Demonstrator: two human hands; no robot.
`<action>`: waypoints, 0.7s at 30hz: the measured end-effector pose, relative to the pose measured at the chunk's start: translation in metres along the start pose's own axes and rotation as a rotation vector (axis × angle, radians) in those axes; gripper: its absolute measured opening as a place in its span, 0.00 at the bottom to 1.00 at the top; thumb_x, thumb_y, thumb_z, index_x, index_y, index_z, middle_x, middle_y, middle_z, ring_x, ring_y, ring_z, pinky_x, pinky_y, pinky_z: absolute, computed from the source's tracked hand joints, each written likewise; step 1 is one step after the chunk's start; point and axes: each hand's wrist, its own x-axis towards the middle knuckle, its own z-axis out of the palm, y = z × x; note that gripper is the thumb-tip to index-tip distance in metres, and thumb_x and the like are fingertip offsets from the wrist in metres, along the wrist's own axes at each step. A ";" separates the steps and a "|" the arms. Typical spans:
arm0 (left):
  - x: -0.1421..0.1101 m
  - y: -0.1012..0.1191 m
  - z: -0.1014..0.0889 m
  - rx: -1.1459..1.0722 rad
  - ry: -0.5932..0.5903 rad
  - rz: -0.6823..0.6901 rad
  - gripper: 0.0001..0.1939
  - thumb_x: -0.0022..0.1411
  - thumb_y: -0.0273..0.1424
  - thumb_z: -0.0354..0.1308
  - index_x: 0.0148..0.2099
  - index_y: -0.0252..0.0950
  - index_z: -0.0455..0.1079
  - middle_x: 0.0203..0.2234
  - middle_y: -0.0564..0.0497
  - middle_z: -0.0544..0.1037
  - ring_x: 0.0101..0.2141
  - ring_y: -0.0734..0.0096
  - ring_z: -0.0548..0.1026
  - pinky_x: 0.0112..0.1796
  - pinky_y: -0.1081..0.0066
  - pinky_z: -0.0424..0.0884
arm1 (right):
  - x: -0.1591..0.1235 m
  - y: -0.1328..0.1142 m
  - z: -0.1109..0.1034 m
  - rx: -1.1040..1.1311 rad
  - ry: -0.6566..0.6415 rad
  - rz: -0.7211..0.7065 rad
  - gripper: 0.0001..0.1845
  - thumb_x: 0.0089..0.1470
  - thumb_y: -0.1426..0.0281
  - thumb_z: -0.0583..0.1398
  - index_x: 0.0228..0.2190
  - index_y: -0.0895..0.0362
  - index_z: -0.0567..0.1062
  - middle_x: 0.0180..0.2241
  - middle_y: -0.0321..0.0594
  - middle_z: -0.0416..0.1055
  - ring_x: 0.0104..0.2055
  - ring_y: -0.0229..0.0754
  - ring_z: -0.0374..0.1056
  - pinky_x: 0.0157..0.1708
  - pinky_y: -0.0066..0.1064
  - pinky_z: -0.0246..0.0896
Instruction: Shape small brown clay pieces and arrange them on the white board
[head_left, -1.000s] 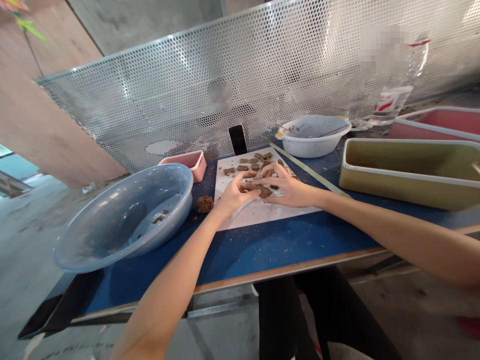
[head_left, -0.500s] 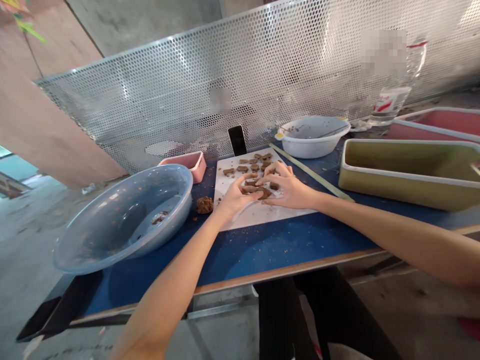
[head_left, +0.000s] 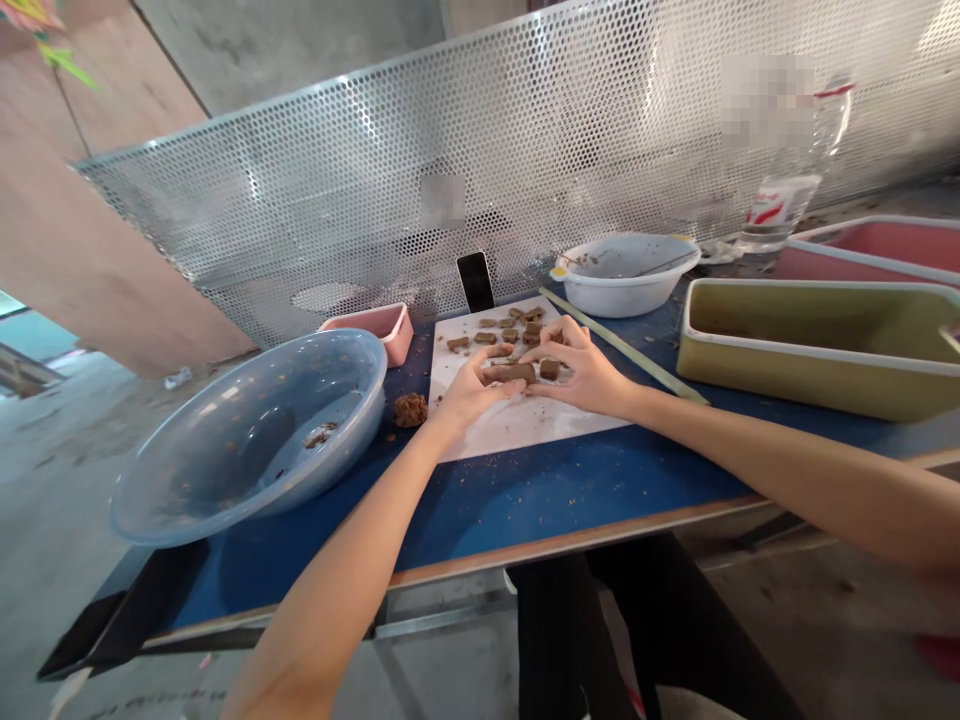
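Note:
A short brown roll of what looks like clay is held over the white board. My left hand grips its left part between thumb and fingers. My right hand curves round the right end, thumb and fingertips touching it. In the gap of the right hand shows a smaller brown clay piece, apparently lying on the board. Beyond my fingers, several cut clay pieces are spread over the board's far half. A rough brown lump sits just left of the board.
A large blue basin stands left, with a small pink tub behind it. A phone leans at the back. To the right are a pale stick, a white bowl, an olive trough and a plastic bottle.
The brown roll has turned level and shows more clearly between my hands. My right fingers have shifted slightly, uncovering more of the small piece. The surroundings stay put.

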 end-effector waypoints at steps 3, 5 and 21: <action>0.000 -0.001 0.000 0.019 0.018 -0.002 0.44 0.48 0.41 0.88 0.62 0.40 0.72 0.39 0.48 0.87 0.40 0.61 0.87 0.45 0.63 0.79 | 0.001 -0.001 -0.003 0.012 -0.030 0.040 0.22 0.61 0.51 0.74 0.52 0.47 0.83 0.53 0.47 0.67 0.60 0.61 0.68 0.65 0.59 0.61; 0.000 -0.003 -0.001 0.055 0.022 0.009 0.43 0.50 0.43 0.87 0.62 0.40 0.71 0.39 0.47 0.87 0.40 0.60 0.86 0.44 0.63 0.78 | 0.002 0.000 -0.004 0.031 -0.065 0.069 0.25 0.60 0.47 0.74 0.51 0.47 0.83 0.53 0.47 0.69 0.61 0.62 0.67 0.66 0.61 0.61; -0.003 -0.009 0.001 0.311 0.001 0.064 0.41 0.57 0.38 0.81 0.67 0.39 0.68 0.39 0.47 0.87 0.38 0.61 0.85 0.40 0.65 0.74 | 0.005 -0.001 0.001 0.310 -0.136 0.302 0.17 0.64 0.51 0.69 0.35 0.51 0.87 0.43 0.44 0.77 0.43 0.49 0.76 0.46 0.46 0.73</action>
